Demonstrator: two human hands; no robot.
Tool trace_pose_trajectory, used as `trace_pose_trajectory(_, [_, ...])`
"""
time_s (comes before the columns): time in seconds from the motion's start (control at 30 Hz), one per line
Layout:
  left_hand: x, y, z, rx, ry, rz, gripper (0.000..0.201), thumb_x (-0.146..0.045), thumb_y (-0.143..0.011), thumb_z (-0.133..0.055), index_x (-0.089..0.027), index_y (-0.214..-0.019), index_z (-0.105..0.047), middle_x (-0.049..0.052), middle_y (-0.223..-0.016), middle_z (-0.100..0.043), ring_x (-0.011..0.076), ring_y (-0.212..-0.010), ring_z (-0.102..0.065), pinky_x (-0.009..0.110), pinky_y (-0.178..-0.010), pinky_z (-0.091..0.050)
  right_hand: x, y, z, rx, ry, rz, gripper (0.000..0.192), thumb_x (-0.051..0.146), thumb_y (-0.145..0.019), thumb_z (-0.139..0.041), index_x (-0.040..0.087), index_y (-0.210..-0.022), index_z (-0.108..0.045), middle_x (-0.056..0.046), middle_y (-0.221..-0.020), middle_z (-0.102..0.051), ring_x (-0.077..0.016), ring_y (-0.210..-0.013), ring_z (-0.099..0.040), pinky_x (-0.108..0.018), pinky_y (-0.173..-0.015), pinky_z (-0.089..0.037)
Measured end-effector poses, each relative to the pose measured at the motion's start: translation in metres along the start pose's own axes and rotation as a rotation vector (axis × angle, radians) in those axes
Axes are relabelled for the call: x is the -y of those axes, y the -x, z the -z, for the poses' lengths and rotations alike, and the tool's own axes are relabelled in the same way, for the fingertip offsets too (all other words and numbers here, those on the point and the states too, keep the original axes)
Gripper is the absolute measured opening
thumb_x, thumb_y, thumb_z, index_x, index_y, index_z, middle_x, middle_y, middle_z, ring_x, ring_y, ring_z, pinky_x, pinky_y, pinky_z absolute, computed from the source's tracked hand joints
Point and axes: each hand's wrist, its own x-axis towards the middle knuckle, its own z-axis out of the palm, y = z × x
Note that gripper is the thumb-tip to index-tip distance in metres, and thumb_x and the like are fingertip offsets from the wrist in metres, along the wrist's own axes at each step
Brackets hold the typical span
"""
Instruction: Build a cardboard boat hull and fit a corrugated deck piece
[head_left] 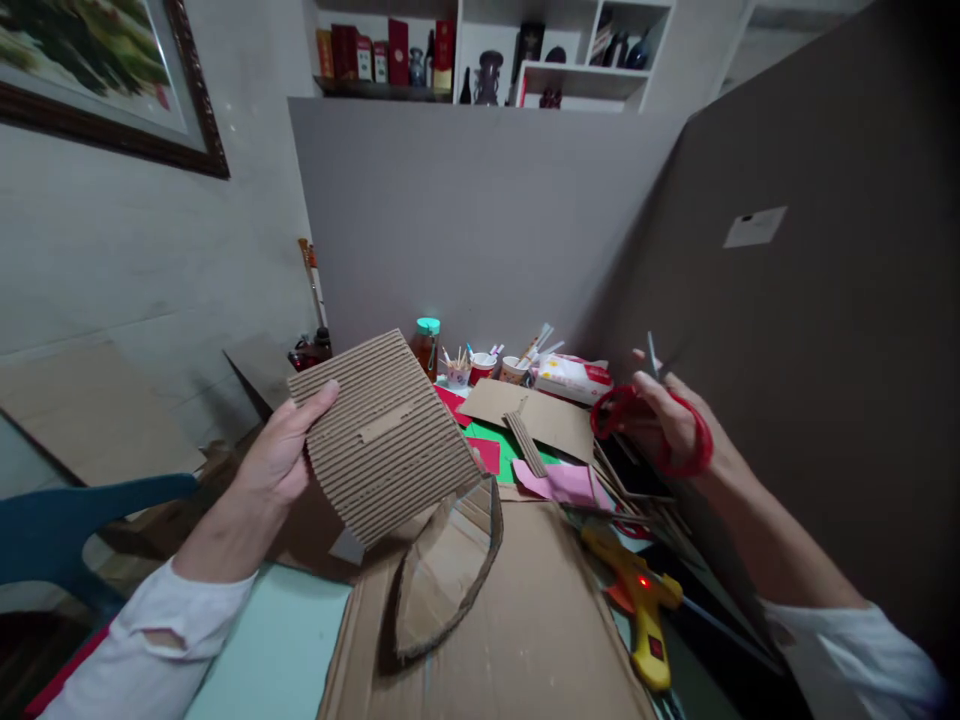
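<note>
So my left hand (281, 455) is pinching the left edge of a corrugated cardboard sheet (386, 435), holding it up tilted over the table's left side. My right hand (667, 420) is well apart near the right edge, fingers closed through the red-handled scissors (649, 425), blades pointing up. A yellow glue gun (641, 615) lies below them.
</note>
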Motion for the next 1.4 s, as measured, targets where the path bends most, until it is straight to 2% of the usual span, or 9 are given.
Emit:
trace_pose_trajectory(0.13, [0.001,-0.009,-0.004,0.010,0.015,-0.033,0.015,-0.010,-0.089,-0.062,-0.008,-0.099,-0.073,0.008,-0.082,-0.080,0.0193,-0.067,-0.077,0.025,-0.064,-0.065,0.005,0.005,-0.018,0.120,-0.148,-0.099,0.064,0.056,-0.087,-0.054,0.022,-0.141,-0.048,-0.002,-0.075,-0.064,-0.0216,-0.064,-0.067,-0.035,-0.059,-0.058])
trace_pose_trajectory(0.4, [0.010,-0.025,-0.011,0.009,0.046,0.021,0.020,-0.016,-0.089,-0.064,-0.007,-0.105,-0.071,0.011,-0.083,-0.080,0.0212,-0.064,-0.076,0.029,-0.062,-0.065,0.011,0.053,-0.057,0.313,-0.172,-0.043,0.055,0.048,-0.072,-0.078,0.021,-0.116,-0.059,0.001,-0.080,-0.061,-0.0205,-0.074,-0.061,-0.034,-0.070,-0.052])
trace_pose_trajectory(0.67, [0.023,-0.014,-0.021,0.077,0.040,0.152,0.032,-0.018,-0.093,-0.060,-0.007,-0.123,-0.064,0.016,-0.088,-0.080,0.0267,-0.072,-0.078,0.037,-0.068,-0.066,0.009,0.070,-0.066,0.533,-0.309,-0.091,0.042,0.050,-0.088,-0.064,0.023,-0.119,-0.054,0.002,-0.072,-0.060,-0.0181,-0.060,-0.058,-0.033,-0.060,-0.048])
trace_pose_trajectory(0.77, [0.026,-0.009,-0.024,0.085,0.035,0.241,0.034,-0.021,-0.097,-0.053,-0.006,-0.126,-0.062,0.018,-0.087,-0.080,0.0285,-0.072,-0.078,0.040,-0.068,-0.066,0.018,0.078,-0.067,0.558,-0.379,-0.052,0.031,0.047,-0.088,-0.065,0.024,-0.109,-0.061,0.003,-0.069,-0.057,-0.0172,-0.059,-0.053,-0.033,-0.061,-0.045])
trace_pose_trajectory(0.87, [0.033,-0.002,-0.030,0.054,0.011,0.198,0.031,-0.017,-0.094,-0.058,-0.007,-0.123,-0.064,0.015,-0.089,-0.080,0.0260,-0.074,-0.078,0.036,-0.069,-0.066,0.026,0.084,-0.070,0.581,-0.434,-0.010,0.027,0.047,-0.086,-0.066,0.024,-0.101,-0.064,0.002,-0.074,-0.059,-0.0186,-0.066,-0.055,-0.034,-0.067,-0.047])
trace_pose_trajectory(1.03, [0.047,0.009,-0.043,0.064,-0.067,0.077,0.019,-0.012,-0.087,-0.065,-0.009,-0.105,-0.072,0.010,-0.091,-0.081,0.0214,-0.072,-0.078,0.028,-0.069,-0.065,0.024,0.092,-0.080,0.475,-0.362,0.018,0.031,0.048,-0.084,-0.066,0.021,-0.100,-0.065,-0.001,-0.086,-0.063,-0.0201,-0.080,-0.060,-0.032,-0.074,-0.049])
trace_pose_trajectory(1.17, [0.054,0.021,-0.046,0.019,-0.056,0.073,0.019,-0.022,-0.081,-0.074,-0.011,-0.097,-0.074,0.008,-0.088,-0.081,0.0227,-0.076,-0.077,0.028,-0.072,-0.065,0.018,0.094,-0.085,0.335,-0.307,0.043,0.033,0.052,-0.084,-0.065,0.019,-0.087,-0.060,0.001,-0.075,-0.056,-0.0159,-0.067,-0.051,-0.027,-0.063,-0.045])
trace_pose_trajectory(1.3, [0.064,0.043,-0.047,0.182,-0.054,0.208,0.046,-0.026,-0.068,-0.086,-0.018,-0.111,-0.072,0.009,-0.109,-0.079,0.0298,-0.104,-0.073,0.034,-0.088,-0.063,0.017,0.095,-0.086,0.205,-0.249,0.057,0.027,0.048,-0.085,-0.061,0.022,-0.088,-0.057,0.000,-0.078,-0.056,-0.0166,-0.070,-0.051,-0.027,-0.064,-0.046])
trace_pose_trajectory(1.4, [0.072,0.056,-0.047,0.278,-0.087,0.291,0.058,-0.023,-0.072,-0.084,-0.025,-0.127,-0.064,0.009,-0.124,-0.073,0.0313,-0.113,-0.070,0.039,-0.096,-0.059,0.015,0.096,-0.087,0.199,-0.205,0.060,0.028,0.049,-0.085,-0.061,0.022,-0.088,-0.057,-0.001,-0.080,-0.056,-0.0170,-0.071,-0.052,-0.028,-0.065,-0.047])
